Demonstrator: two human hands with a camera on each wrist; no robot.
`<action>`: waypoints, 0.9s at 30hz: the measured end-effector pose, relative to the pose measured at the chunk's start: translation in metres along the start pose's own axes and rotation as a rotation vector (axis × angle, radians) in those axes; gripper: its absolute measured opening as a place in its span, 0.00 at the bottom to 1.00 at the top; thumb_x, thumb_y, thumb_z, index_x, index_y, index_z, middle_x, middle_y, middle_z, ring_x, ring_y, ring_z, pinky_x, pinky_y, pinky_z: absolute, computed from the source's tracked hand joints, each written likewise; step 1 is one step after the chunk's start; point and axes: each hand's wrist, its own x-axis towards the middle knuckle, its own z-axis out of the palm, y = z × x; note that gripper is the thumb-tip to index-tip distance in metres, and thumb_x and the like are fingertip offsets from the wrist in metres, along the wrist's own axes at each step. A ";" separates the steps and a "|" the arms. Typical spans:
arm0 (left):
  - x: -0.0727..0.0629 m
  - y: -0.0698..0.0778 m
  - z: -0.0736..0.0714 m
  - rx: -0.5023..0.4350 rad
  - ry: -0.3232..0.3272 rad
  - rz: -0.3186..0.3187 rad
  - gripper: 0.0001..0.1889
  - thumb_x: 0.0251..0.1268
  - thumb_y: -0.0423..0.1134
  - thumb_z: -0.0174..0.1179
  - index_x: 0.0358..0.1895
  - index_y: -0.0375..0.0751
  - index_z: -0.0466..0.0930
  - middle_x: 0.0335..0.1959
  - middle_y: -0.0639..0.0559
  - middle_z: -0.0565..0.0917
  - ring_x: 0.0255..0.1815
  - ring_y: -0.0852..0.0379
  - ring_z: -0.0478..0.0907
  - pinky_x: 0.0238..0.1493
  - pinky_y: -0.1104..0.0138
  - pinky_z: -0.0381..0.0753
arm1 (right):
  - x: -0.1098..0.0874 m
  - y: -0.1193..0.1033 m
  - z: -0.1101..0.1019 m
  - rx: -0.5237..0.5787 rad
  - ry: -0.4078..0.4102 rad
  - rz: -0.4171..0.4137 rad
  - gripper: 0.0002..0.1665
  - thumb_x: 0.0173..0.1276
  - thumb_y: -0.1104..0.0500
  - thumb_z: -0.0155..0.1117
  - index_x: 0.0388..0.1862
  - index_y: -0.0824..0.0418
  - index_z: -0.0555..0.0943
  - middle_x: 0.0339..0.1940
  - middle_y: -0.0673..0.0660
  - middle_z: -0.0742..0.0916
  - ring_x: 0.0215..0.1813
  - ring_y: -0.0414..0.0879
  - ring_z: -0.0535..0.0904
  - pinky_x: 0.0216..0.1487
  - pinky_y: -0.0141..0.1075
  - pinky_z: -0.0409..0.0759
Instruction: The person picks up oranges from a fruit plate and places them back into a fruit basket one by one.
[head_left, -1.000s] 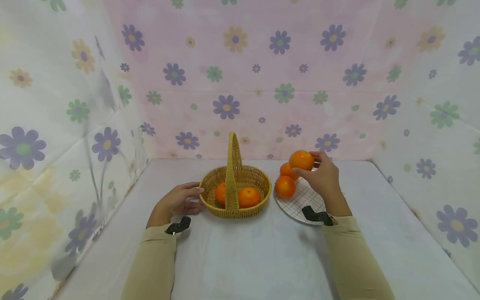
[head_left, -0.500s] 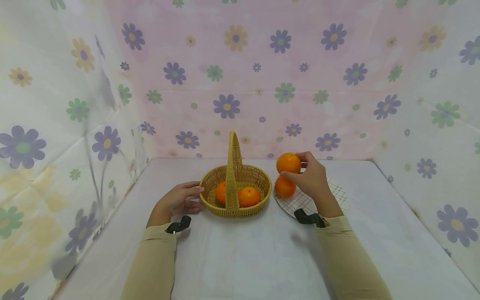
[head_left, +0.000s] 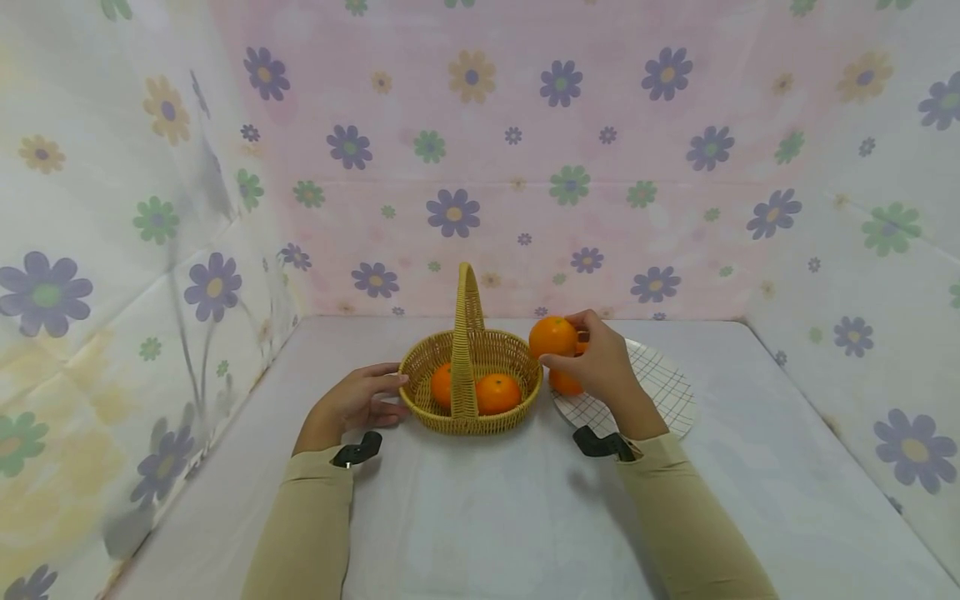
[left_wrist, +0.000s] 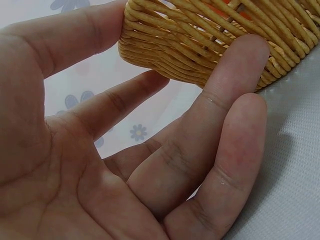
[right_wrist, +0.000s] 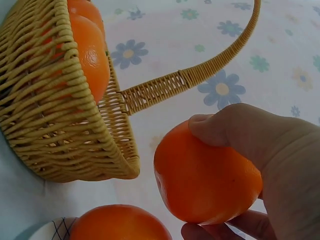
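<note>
A wicker basket [head_left: 420,412] with a tall arched handle stands mid-table, two oranges [head_left: 498,393] showing inside. At its left end is my left hand [head_left: 358,400]; in the left wrist view its relaxed fingers [left_wrist: 240,135] rest against the woven outer wall. My right hand [head_left: 606,363] pinches an orange [head_left: 552,337] between thumb and fingers, held up at the basket's right rim. The right wrist view has this held orange [right_wrist: 205,175] just outside the basket wall [right_wrist: 50,120]. Below it another orange [head_left: 564,382] lies on the plate, partly covered by the hand.
A round white plate [head_left: 669,385] with a grid pattern lies right of the basket. A sliver of a further orange [head_left: 582,343] shows behind my right fingers. Flowered cloth [head_left: 487,150] walls the table at the back and both sides.
My right hand has carried its orange leftward and slightly down, from over the plate to the basket's right rim. The left hand and basket have stayed in place.
</note>
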 end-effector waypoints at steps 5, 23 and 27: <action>-0.001 0.000 0.000 -0.002 0.002 -0.001 0.38 0.71 0.51 0.66 0.80 0.50 0.62 0.69 0.40 0.77 0.45 0.46 0.90 0.46 0.58 0.90 | -0.003 -0.006 0.005 0.012 -0.023 -0.014 0.41 0.58 0.43 0.82 0.65 0.53 0.72 0.65 0.56 0.82 0.65 0.57 0.80 0.60 0.55 0.85; -0.001 0.001 0.000 -0.001 0.003 -0.005 0.39 0.70 0.52 0.67 0.81 0.51 0.61 0.72 0.40 0.74 0.45 0.47 0.90 0.46 0.58 0.90 | -0.006 -0.013 0.026 -0.072 -0.038 -0.077 0.41 0.57 0.43 0.83 0.64 0.51 0.73 0.60 0.52 0.82 0.59 0.52 0.79 0.58 0.49 0.86; -0.001 0.000 0.000 -0.001 0.004 -0.003 0.40 0.69 0.53 0.67 0.81 0.50 0.61 0.72 0.40 0.74 0.45 0.47 0.90 0.46 0.58 0.90 | -0.008 -0.015 0.029 -0.088 -0.036 -0.099 0.40 0.56 0.45 0.84 0.63 0.51 0.73 0.58 0.52 0.83 0.53 0.53 0.79 0.53 0.46 0.86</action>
